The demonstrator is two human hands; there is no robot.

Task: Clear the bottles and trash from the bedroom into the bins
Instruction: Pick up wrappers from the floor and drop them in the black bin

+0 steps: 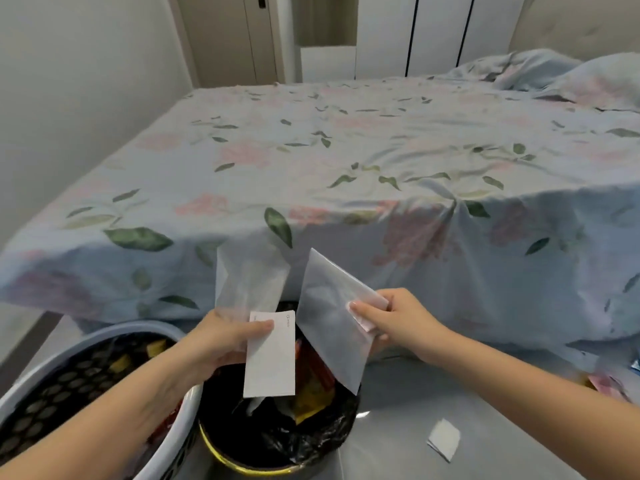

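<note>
My left hand point(221, 341) pinches a white paper slip point(270, 358) together with a translucent plastic bag point(249, 275) that stands up behind it. My right hand point(391, 320) grips a second translucent plastic bag point(329, 323) by its right edge. Both hands hover over a round bin lined with a black bag point(311, 441), which holds red and yellow wrappers. To its left stands a blue-white perforated basket point(180, 431) with more wrappers inside.
A bed with a floral sheet point(346, 161) fills the view right behind the bins. A small white paper scrap point(445, 439) lies on the grey floor to the right. Colourful wrappers point(609, 386) lie at the right edge. Wardrobe doors stand beyond the bed.
</note>
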